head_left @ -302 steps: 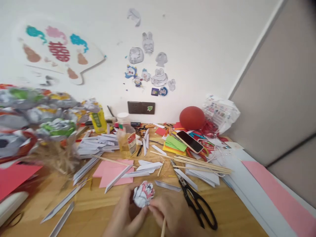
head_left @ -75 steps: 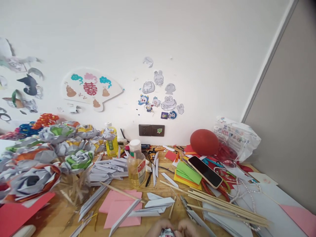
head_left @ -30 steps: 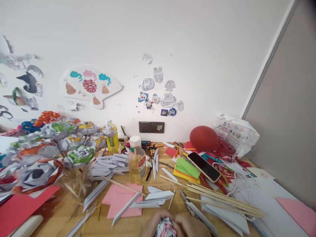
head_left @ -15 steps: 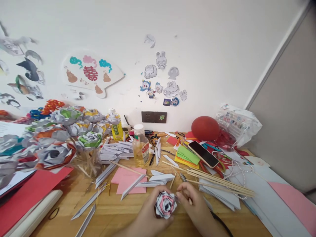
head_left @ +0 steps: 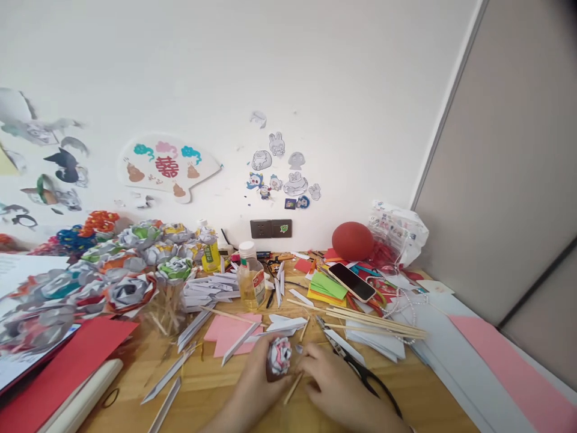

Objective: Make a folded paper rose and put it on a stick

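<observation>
A small pink-and-white folded paper flower (head_left: pixel 280 356) sits in my left hand (head_left: pixel 258 376), with the fingers wrapped round its side. My right hand (head_left: pixel 331 382) is close to the flower's right side, fingers curled and pinched together. A small greyish tip (head_left: pixel 299 348) shows at those fingertips, too little of it to name. Below the flower a thin wooden stick (head_left: pixel 293 388) slants between both hands; whether it joins the flower is hidden. Black-handled scissors (head_left: pixel 360 368) lie just right of my right hand, partly behind it.
Folded white paper strips (head_left: pixel 211 285), pink paper squares (head_left: pixel 225 332) and a bottle of yellowish liquid (head_left: pixel 251 288) lie or stand ahead. At the right are wooden sticks (head_left: pixel 378 322), a phone (head_left: pixel 351 281) and a red balloon (head_left: pixel 352 241). Finished paper flowers (head_left: pixel 130 291) crowd the left.
The view has turned right and tilted up. The flower has tipped to face more sideways. The stick now shows beneath it, and more of the scissors is uncovered.
</observation>
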Motion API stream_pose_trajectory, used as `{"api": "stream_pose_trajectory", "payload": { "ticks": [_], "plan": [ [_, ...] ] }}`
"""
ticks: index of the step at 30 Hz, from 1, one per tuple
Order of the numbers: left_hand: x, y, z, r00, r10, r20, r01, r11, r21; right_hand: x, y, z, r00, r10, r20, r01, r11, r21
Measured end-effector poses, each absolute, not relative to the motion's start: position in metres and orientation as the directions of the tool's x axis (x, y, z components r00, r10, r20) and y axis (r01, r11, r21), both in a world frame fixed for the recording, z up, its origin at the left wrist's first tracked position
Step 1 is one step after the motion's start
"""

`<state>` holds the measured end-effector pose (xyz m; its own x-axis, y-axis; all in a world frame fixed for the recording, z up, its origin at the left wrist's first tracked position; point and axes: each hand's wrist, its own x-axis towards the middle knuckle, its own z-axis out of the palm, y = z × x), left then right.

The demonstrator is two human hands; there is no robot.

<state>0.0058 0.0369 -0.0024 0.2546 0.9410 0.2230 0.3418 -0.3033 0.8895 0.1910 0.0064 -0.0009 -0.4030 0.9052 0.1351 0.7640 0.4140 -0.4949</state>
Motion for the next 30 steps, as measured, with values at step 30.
{"api": "stream_pose_trajectory", "payload": {
  "ticks": [30],
  "plan": [
    [-0.024,0.044,-0.010,0.226,0.971,0.082,-0.090,-0.063,0.994,0.290,0.012,-0.001,0.029,0.881,0.472,0.998,0.003,-0.067]
  ]
}}
